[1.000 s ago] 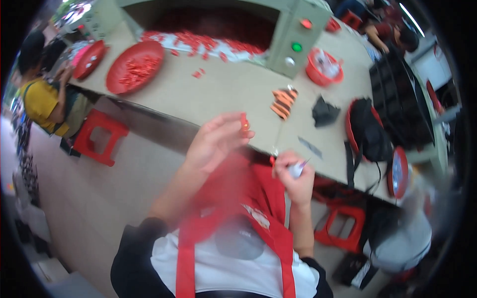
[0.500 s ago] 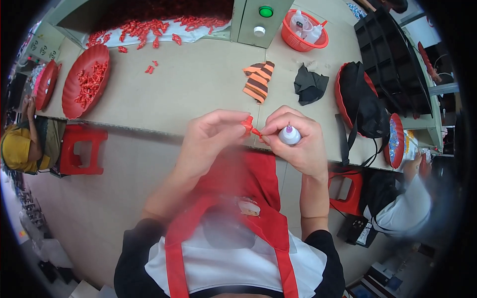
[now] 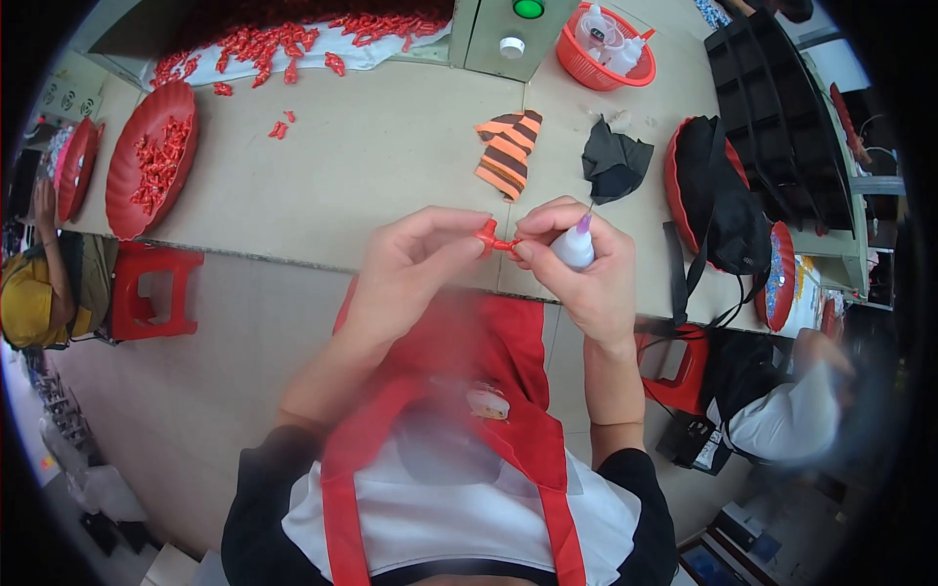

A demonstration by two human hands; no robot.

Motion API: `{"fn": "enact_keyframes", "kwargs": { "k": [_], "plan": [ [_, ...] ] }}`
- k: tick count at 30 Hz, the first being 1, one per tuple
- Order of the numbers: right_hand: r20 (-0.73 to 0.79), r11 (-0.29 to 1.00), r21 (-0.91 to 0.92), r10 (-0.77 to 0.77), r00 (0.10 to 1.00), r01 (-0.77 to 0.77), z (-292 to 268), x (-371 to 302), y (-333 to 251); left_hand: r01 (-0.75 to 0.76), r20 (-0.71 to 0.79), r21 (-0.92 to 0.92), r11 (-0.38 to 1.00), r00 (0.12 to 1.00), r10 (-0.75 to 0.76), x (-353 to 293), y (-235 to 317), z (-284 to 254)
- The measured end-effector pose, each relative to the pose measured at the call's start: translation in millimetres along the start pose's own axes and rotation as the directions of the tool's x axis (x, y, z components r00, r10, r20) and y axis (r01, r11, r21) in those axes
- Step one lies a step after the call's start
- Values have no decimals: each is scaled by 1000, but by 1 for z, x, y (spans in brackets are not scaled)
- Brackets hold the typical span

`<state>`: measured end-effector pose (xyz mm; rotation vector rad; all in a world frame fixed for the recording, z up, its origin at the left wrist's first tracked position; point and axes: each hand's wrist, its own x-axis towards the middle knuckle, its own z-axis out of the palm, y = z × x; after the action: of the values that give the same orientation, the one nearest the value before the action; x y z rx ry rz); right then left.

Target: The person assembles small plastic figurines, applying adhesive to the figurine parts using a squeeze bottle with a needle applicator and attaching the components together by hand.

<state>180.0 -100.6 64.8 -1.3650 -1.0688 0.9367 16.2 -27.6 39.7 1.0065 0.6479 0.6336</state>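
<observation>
Between my two hands, over the near edge of the table, is a small glossy red plastic piece (image 3: 499, 242). My left hand (image 3: 415, 262) pinches its left end between thumb and fingers. The thumb and forefinger of my right hand (image 3: 598, 283) hold its right end. Tucked in the same right hand is a small white squeeze bottle (image 3: 575, 248) with a purple needle tip, pointing up and to the right. The fingertips hide both ends of the red piece.
Many red pieces (image 3: 264, 47) lie on white cloth at the machine opening; others fill a red dish (image 3: 122, 176). Beyond my hands are striped cloth (image 3: 508, 156) and black cloth (image 3: 618, 164). A red basket (image 3: 576, 66) holds bottles. A black bag (image 3: 718, 195) lies right. Co-workers sit either side.
The red piece now lies straighter and more level between my fingers. The bottle in my right hand has tipped, its needle tip turning up and to the right. The view has shifted slightly.
</observation>
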Motion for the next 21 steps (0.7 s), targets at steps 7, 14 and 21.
{"fn": "enact_keyframes", "kwargs": {
  "k": [7,14,21],
  "plan": [
    [12,982,112,154,988,-154,-4,3,7,128,9,-199,972,992,-129,7,-6,-4],
    [-29,901,-250,-373,928,354,3,1,11,19,-28,-122,992,999,-23,5,-8,0],
    [26,781,-380,-528,849,497,4,-2,14,-89,-30,-66,994,996,88,4,-9,3]
  ]
}}
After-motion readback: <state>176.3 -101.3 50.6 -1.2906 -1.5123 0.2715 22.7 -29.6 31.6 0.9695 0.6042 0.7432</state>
